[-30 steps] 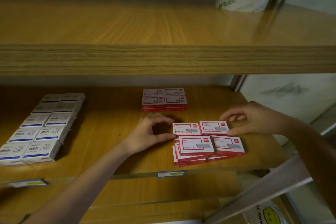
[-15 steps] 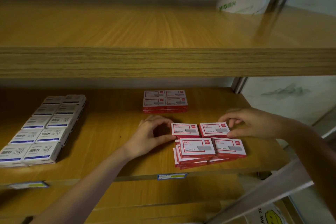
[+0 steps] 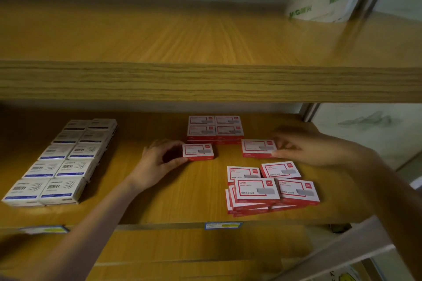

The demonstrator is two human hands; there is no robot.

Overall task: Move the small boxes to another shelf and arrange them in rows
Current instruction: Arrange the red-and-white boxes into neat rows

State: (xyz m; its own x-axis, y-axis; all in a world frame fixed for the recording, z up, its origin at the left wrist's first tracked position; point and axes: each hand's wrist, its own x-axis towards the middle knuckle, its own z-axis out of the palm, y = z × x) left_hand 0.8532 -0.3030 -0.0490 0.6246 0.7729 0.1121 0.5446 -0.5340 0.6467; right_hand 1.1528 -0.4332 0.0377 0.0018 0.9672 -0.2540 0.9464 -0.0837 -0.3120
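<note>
Both hands are in over the middle shelf point(image 3: 178, 201), each with one small red box. The left hand point(image 3: 157, 162) has its grip closed on the left box point(image 3: 198, 151), thumb at the near corner and fingers curled over the far one, pinching the box's left end. That box sits flat, label up, just in front of the back block point(image 3: 214, 129) and a little left of it. The right hand point(image 3: 315, 148) does the same on the other side: its grip is closed on the right end of the right box point(image 3: 258, 148), thumb along the near edge and fingers over the far edge. This box lies just in front of the block's right corner. The two held boxes are apart, with bare wood between them. I can't tell whether either one is lifted or resting on the shelf.

The back block is red boxes set two by two in neat layers near the rear of the shelf. Nearer the front edge, to the right, is the front pile point(image 3: 271, 187), more of the same red boxes lying loosely, some fanned out crookedly under the top ones.

Well off to the left, white boxes point(image 3: 64, 159) with blue stripes run in two tidy columns from back to front. A blue label point(image 3: 222, 225) is stuck on the shelf's front edge. On the upper shelf point(image 3: 159, 41), far right, stands a white bag point(image 3: 319, 0) with green lettering.
</note>
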